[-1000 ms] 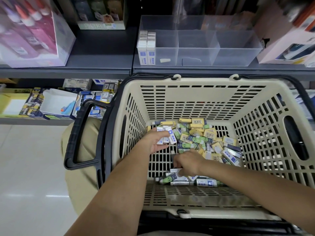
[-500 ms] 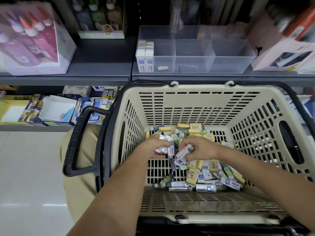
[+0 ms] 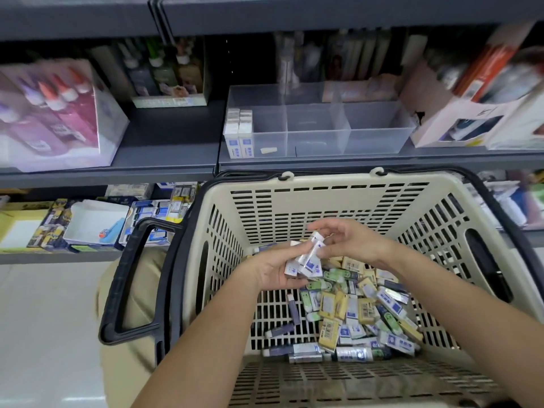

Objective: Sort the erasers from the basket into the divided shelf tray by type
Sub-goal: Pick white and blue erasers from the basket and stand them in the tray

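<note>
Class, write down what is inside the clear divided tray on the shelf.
In the divided tray, white-and-blue erasers stand in two rows in the left front compartment. The other front compartments show no erasers. The rear compartments are too blurred to tell.

Ahead of the fingers (image 3: pixel 329 229), the far wall of the beige slotted plastic basket (image 3: pixel 323 201) stands before the clear divided plastic tray (image 3: pixel 376 134). Beyond that wall, the tray's middle and right compartments are open from above. Upright white-and-blue boxed erasers (image 3: pixel 239 134) crowd the left one.
</note>
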Motion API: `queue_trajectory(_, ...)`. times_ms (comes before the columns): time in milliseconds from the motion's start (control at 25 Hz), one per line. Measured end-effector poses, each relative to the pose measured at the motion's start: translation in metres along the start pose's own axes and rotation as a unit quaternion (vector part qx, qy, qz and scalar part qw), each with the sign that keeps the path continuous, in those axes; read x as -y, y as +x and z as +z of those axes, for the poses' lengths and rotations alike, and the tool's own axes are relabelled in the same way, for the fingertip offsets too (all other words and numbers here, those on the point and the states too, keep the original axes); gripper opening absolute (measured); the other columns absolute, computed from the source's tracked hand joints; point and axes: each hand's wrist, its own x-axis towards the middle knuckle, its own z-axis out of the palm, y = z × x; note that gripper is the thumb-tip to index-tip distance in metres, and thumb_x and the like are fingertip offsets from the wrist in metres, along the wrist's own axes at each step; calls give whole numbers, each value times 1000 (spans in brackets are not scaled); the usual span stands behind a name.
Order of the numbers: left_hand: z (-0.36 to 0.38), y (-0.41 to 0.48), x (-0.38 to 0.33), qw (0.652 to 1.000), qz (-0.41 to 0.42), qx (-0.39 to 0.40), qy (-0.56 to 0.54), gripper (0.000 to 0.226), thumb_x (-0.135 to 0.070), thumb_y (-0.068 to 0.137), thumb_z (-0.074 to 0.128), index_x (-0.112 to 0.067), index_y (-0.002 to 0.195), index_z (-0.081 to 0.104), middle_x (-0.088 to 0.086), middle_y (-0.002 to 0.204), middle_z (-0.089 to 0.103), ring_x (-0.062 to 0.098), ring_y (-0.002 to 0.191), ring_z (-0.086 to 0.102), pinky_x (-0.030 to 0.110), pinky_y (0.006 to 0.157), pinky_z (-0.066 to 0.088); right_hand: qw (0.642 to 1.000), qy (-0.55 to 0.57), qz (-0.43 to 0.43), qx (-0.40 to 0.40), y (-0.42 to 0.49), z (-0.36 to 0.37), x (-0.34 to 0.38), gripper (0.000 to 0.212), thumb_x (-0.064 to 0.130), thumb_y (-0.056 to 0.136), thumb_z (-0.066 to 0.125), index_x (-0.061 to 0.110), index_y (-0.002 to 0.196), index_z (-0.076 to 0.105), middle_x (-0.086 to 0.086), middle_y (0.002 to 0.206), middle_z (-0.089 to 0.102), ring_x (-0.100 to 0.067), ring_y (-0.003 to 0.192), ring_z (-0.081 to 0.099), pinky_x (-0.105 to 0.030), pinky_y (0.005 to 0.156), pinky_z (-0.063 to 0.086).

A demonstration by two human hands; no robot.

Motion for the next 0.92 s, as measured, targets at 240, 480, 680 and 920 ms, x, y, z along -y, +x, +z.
queue_trajectory(240,12,-14,-38,993,98,-36,-61,25,-16,66,76,-13,90,69,4,76,73,15,66,69,28,59,58,988,130,-28,-73,5,-7,14,29,-3,76,67,11,101,63,-5,89,67,-13,78,66,-19,70,55)
queue_trajectory(480,21,-30,-71,982,143,-124,-24,16,-11,81,69,-14,95,63,1,70,71,12,60,66,25,51,54,978,183,-21,-94,7,-11,41,19,4,79,65,9,98,66,-3,81,74,-11,71,69,-19,63,55)
queue_trajectory(680,21,-41,-84,971,188,-144,1,11,-10,82,68,-19,89,65,-1,66,69,11,59,64,23,49,50,976,186,-38,-109,3,-7,58,22,4,88,58,18,102,67,-8,94,73,-21,83,71,-29,66,59)
queue_trajectory(920,18,-51,-91,958,238,-151,-44,19,-4,81,68,-12,96,59,7,72,72,17,64,68,22,45,48,969,137,-100,-179,4,-6,74,15,5,83,64,9,97,60,-7,78,71,-17,61,66,-22,54,52)
